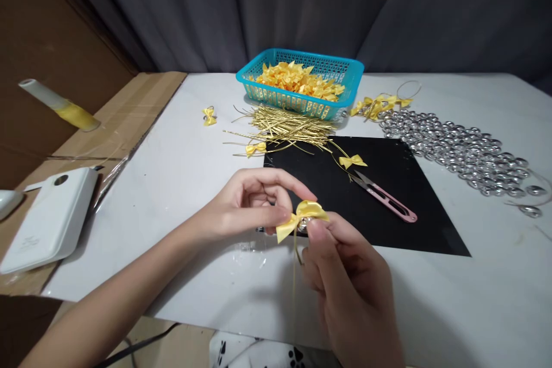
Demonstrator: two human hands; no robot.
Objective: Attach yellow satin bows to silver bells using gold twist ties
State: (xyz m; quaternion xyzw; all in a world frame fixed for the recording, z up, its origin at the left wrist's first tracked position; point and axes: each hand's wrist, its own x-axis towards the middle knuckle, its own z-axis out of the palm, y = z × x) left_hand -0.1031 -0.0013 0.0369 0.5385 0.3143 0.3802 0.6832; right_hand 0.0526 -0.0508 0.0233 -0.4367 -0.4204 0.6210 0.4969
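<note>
Both hands meet over the front of the white table (194,149). My left hand (248,201) pinches one wing of a small yellow ribbon bow (302,217). My right hand (345,276) grips the bow's middle from below, where a small silver bead shows and a thin gold wire hangs down. Behind the hands lies a black mat (388,218) with pink thread snips (388,198) and another yellow bow (352,161) on it.
A teal basket (349,77) full of yellow bows stands at the back, with a heap of gold wires (293,123) before it. Several silver beads (461,149) spread at right. Loose bows lie around. A white device (52,218) and a glue tube (60,106) rest on cardboard at left.
</note>
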